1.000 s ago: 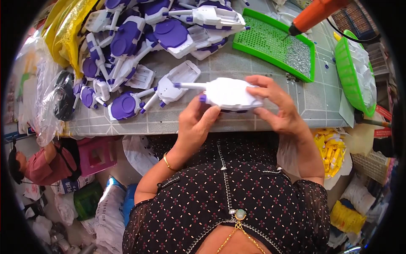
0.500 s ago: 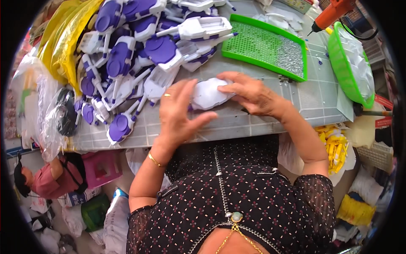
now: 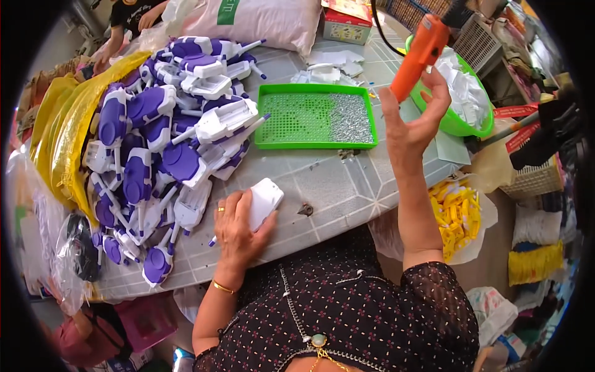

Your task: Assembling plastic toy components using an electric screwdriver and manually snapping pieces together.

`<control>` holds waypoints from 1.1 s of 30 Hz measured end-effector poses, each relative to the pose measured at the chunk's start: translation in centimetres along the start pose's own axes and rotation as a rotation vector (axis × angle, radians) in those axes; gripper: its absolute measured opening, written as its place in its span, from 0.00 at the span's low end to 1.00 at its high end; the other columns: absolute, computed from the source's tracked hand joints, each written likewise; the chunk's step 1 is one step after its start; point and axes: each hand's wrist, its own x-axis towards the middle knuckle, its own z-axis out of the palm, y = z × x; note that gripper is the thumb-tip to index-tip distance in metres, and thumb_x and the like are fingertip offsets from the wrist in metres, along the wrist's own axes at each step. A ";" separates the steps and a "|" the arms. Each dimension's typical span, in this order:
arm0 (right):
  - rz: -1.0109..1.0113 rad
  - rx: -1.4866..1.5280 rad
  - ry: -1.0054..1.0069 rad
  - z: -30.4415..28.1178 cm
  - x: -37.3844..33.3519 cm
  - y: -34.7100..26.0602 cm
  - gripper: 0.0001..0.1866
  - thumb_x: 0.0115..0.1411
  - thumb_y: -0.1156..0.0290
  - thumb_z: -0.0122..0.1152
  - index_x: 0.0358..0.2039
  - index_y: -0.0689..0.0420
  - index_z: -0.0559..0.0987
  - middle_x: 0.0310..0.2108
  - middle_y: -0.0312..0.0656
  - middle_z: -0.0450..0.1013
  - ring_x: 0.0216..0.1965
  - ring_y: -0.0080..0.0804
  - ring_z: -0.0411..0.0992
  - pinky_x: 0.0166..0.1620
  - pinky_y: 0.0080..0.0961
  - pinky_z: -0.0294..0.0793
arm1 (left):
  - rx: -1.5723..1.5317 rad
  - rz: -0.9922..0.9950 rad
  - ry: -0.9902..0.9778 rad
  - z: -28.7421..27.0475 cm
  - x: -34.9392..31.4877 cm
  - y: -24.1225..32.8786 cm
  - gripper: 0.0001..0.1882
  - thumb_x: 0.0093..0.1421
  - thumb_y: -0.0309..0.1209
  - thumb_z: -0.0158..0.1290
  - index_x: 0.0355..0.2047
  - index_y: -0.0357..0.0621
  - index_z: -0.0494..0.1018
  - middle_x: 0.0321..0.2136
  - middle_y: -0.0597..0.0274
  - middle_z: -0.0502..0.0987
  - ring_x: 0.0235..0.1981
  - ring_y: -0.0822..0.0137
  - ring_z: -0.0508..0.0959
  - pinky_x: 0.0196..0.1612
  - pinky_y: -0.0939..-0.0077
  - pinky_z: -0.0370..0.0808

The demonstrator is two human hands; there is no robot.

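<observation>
My left hand (image 3: 237, 232) is closed round a white plastic casing (image 3: 265, 201), holding it on the table with its smooth side up. A small purple tip pokes out beside that hand, the rest hidden under it. At the right, my raised right hand (image 3: 415, 115) has thumb and fingers on either side of the lower body of an orange electric screwdriver (image 3: 421, 53), which hangs from above. Left of my left hand lies a heap of white-and-purple plastic pieces with thin handles (image 3: 180, 158). A green perforated tray (image 3: 263, 144) beyond it holds many small silver screws (image 3: 351, 118).
A green basket (image 3: 480, 131) of white parts stands at the right, above a bag of yellow parts (image 3: 455, 214). A yellow sack (image 3: 68, 155) borders the heap. White scraps, a box (image 3: 347, 28) and a large pale sack (image 3: 260, 25) lie behind. Other people are at the left.
My right hand has left the white casing and risen right to the screwdriver. My left hand has settled on the casing at the table. The view has turned, shifting the scene.
</observation>
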 end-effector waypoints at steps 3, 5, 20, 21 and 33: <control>0.046 -0.120 0.008 0.9 1.4 0.3 0.40 0.52 0.65 0.77 0.60 0.63 0.64 0.53 0.43 0.68 0.54 0.31 0.68 0.55 0.32 0.69 | 0.003 -0.017 0.006 0.0 -0.2 -0.2 0.30 0.47 0.37 0.68 0.49 0.35 0.73 0.43 0.49 0.76 0.42 0.48 0.75 0.45 0.57 0.72; 0.168 0.129 -0.074 2.5 3.0 2.0 0.38 0.54 0.66 0.75 0.60 0.63 0.64 0.53 0.44 0.68 0.54 0.30 0.69 0.55 0.30 0.70 | -0.036 -0.010 -0.004 0.1 0.4 -0.1 0.30 0.47 0.37 0.68 0.49 0.35 0.73 0.43 0.49 0.75 0.42 0.48 0.75 0.45 0.57 0.72; 0.343 0.877 -0.778 16.9 3.5 -1.7 0.15 0.67 0.65 0.61 0.49 0.59 0.73 0.40 0.39 0.79 0.44 0.27 0.75 0.49 0.28 0.72 | -0.060 -0.025 -0.034 -0.7 0.3 -0.2 0.31 0.47 0.40 0.67 0.49 0.35 0.74 0.44 0.50 0.76 0.41 0.51 0.76 0.42 0.59 0.71; 0.335 0.886 -0.779 16.7 3.4 -2.6 0.15 0.67 0.65 0.61 0.49 0.59 0.73 0.40 0.39 0.79 0.44 0.27 0.75 0.49 0.28 0.72 | -0.064 -0.019 -0.036 -0.8 0.3 -0.2 0.31 0.47 0.40 0.67 0.49 0.35 0.74 0.44 0.50 0.76 0.41 0.51 0.76 0.42 0.59 0.71; 0.563 0.662 -0.531 12.3 0.9 -6.6 0.13 0.55 0.68 0.74 0.35 0.55 0.76 0.18 0.30 0.70 0.18 0.15 0.66 0.20 0.15 0.61 | -0.075 -0.015 -0.024 -0.2 0.2 -1.1 0.33 0.46 0.39 0.67 0.51 0.36 0.73 0.45 0.50 0.76 0.42 0.51 0.75 0.41 0.59 0.71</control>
